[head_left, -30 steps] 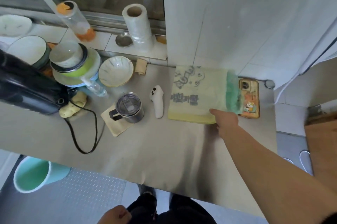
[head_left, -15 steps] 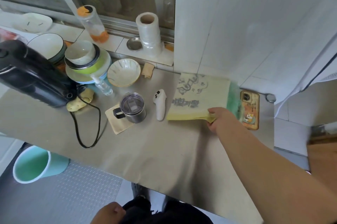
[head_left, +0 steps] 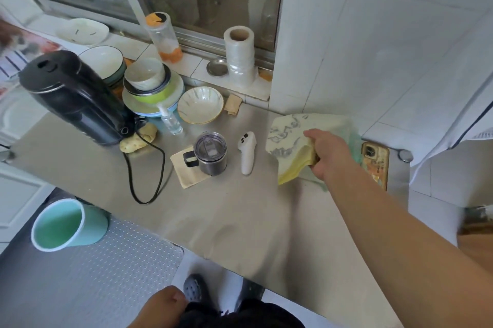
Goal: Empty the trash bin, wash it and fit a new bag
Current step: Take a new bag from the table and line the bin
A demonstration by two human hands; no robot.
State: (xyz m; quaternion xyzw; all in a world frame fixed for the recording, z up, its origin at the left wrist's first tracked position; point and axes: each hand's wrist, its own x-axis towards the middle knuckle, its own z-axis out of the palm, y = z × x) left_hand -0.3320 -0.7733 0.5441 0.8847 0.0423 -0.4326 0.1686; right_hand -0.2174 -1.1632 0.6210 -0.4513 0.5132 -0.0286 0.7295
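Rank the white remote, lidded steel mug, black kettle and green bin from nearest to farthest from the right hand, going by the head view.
From the right hand:
1. White remote, just to its left.
2. Lidded steel mug, further left.
3. Black kettle, at the counter's left end.
4. Green bin, on the floor.

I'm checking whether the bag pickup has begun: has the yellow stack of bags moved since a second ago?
Yes. The right hand now pinches the yellow stack of bags and has lifted its near edge, uncovering counter beside the phone it lay against.

Counted: one black kettle, one lidded steel mug, one white remote, one phone, one film roll, one teal trash bin, two hands.
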